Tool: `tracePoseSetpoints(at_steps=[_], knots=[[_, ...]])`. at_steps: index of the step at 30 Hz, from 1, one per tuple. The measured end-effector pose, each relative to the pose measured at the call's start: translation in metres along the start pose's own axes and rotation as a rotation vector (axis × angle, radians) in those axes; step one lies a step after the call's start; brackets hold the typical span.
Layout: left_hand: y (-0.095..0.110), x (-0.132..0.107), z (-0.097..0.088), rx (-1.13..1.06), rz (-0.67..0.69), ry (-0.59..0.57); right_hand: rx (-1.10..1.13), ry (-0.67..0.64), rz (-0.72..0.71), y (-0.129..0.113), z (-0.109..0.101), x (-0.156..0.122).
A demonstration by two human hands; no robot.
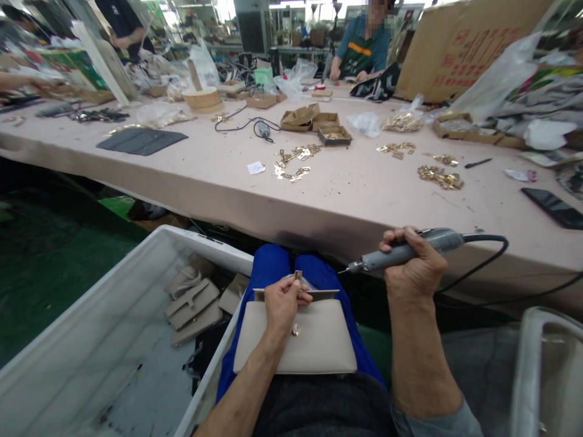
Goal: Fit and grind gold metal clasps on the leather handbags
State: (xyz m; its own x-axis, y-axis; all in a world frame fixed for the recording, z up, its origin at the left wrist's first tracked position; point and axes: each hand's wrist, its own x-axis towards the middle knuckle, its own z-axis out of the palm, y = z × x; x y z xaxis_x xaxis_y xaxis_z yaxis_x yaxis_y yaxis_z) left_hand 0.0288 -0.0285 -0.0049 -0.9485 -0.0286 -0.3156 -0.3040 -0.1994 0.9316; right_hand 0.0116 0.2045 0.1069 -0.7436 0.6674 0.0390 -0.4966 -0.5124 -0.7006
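A beige handbag [319, 340] lies flat on my lap over blue trousers. My left hand [282, 303] rests on its top edge, fingers pinched on a small gold metal fitting [298, 278] at the bag's open flap. My right hand [412, 267] is closed round a grey electric screwdriver [410, 249], held level with its tip pointing left toward the fitting, a short gap away. Its black cable [492, 255] runs off to the right.
A white plastic crate [150, 255] at my left holds several beige bags [194, 303]. The long pink table [355, 194] ahead carries gold fittings [294, 161], small cardboard boxes [334, 135], a black phone [553, 207] and dark panels [141, 141]. Other people work at the far side.
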Motion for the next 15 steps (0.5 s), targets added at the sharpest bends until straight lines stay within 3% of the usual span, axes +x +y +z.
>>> tracePoseSetpoints(at_steps=[4, 9, 12, 15], knots=[[-0.005, 0.0, -0.008, -0.008, -0.016, -0.05, 0.054, 0.129, -0.05, -0.01, 0.007, 0.053], [-0.009, 0.014, -0.018, 0.031, -0.041, -0.05, 0.101, 0.364, -0.081, -0.019, 0.028, 0.151], [-0.005, 0.015, -0.018, 0.03, -0.067, -0.07, 0.067, 0.487, -0.091, -0.009, 0.036, 0.198], [-0.004, 0.011, -0.015, 0.013, -0.08, -0.038, 0.031, 0.615, -0.068, 0.01, 0.037, 0.226]])
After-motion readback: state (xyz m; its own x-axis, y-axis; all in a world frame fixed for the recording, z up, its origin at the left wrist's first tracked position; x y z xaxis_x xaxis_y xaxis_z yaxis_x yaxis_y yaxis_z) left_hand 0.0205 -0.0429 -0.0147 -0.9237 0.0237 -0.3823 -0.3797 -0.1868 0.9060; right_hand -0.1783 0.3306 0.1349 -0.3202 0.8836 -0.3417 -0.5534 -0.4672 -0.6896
